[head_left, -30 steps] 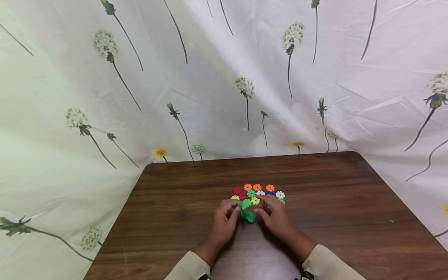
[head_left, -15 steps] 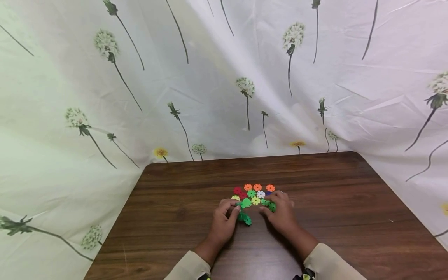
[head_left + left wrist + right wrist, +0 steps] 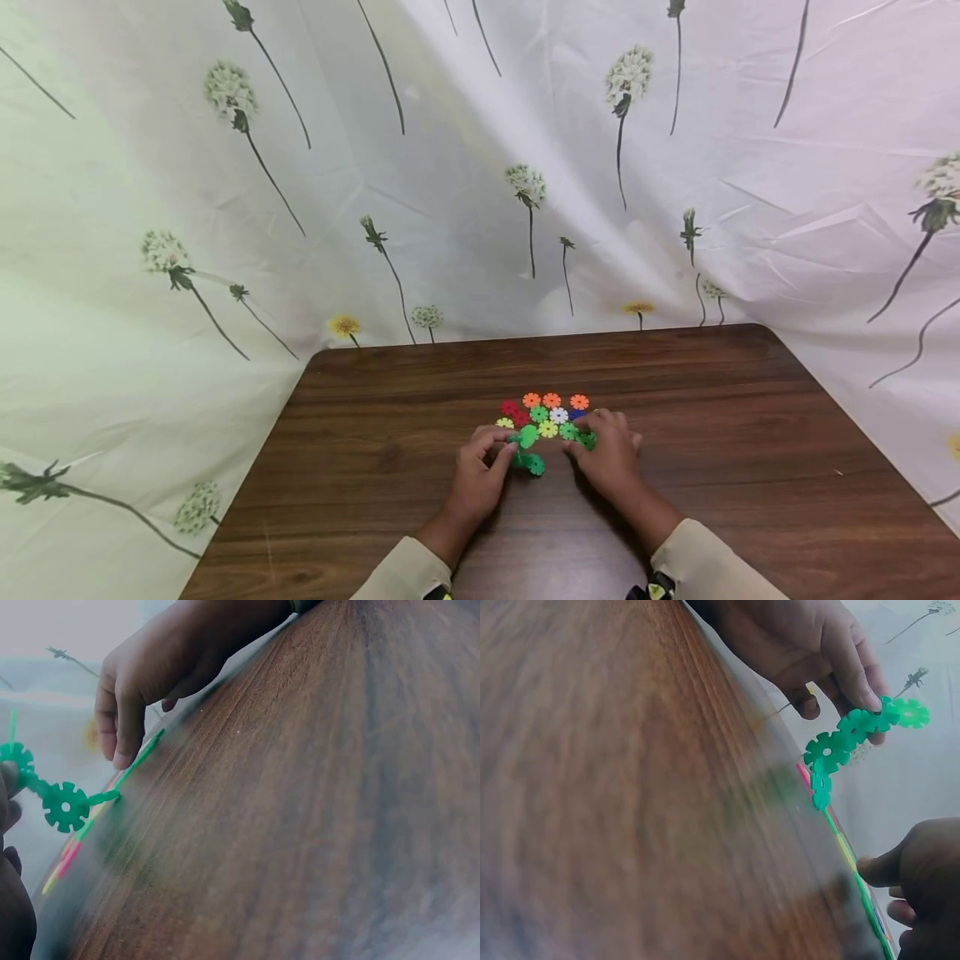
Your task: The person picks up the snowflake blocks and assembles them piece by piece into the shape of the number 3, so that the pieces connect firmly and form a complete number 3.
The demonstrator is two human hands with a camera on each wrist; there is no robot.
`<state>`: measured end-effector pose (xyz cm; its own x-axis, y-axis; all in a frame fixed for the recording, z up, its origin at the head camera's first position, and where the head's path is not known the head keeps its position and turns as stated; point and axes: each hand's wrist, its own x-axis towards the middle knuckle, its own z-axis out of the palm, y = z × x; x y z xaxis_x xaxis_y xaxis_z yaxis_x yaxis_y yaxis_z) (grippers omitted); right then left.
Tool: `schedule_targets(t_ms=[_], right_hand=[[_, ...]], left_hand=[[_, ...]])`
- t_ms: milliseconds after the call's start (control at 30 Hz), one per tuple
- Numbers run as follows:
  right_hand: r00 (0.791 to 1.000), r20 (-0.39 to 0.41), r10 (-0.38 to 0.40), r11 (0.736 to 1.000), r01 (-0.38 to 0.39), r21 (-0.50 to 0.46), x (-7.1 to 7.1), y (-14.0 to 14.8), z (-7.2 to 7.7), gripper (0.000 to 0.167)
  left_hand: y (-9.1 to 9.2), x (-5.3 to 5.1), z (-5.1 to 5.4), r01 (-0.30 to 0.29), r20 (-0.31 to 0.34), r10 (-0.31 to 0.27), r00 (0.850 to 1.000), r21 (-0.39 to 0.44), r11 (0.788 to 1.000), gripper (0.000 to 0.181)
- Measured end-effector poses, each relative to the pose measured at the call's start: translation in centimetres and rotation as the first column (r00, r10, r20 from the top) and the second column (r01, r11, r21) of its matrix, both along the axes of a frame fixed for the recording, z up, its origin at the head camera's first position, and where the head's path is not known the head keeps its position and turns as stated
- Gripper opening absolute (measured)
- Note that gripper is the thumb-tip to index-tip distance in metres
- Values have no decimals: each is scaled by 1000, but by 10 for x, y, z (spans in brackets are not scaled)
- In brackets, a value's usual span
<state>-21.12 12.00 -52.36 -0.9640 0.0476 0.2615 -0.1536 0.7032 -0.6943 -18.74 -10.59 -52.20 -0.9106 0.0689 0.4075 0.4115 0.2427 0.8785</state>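
Note:
A chain of joined green notched discs (image 3: 827, 752) is pinched between the thumb and fingers of my left hand (image 3: 480, 477), raised off the table in the right wrist view. In the left wrist view the chain (image 3: 66, 807) hangs beside the left fingers. My right hand (image 3: 611, 454) is at the right end of the loose discs, its fingertips down at the flat green discs (image 3: 568, 431); whether it grips one is hidden. Red (image 3: 510, 408), orange (image 3: 551, 401), yellow (image 3: 547, 429) and white discs (image 3: 558, 415) lie flat between and beyond the hands.
The brown wooden table (image 3: 390, 400) reaches back to a pale cloth (image 3: 465, 250) printed with dandelions, which hangs behind it and at both sides. A blue disc (image 3: 576, 413) lies beside the right fingers.
My right hand has moved right, from beside the green chain to the green discs at the right of the group. My left hand stays in place, while the chain's lower end has shifted slightly.

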Motion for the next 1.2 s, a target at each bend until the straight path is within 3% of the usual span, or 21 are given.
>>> schedule_targets(t_ms=[267,467,833,1200], right_hand=[[1000,14,5,1000,-5,23,-2,1,0,32],[1000,-3,5,999,-5,33,-4,1,-1,29],[999,-48,2,996,3,88,-9,1,-7,33],[997,-82,-2,994,10,105,-11,-2,-8,34]], left_hand=[[1,-1,-1,15,-41,-15,999,5,1000,14],[0,0,0,10,-14,-10,1000,-21,1000,19],[1,3,-2,26,-31,-26,999,-4,1000,19],[2,4,1,34,-23,-35,999,-49,998,24]])
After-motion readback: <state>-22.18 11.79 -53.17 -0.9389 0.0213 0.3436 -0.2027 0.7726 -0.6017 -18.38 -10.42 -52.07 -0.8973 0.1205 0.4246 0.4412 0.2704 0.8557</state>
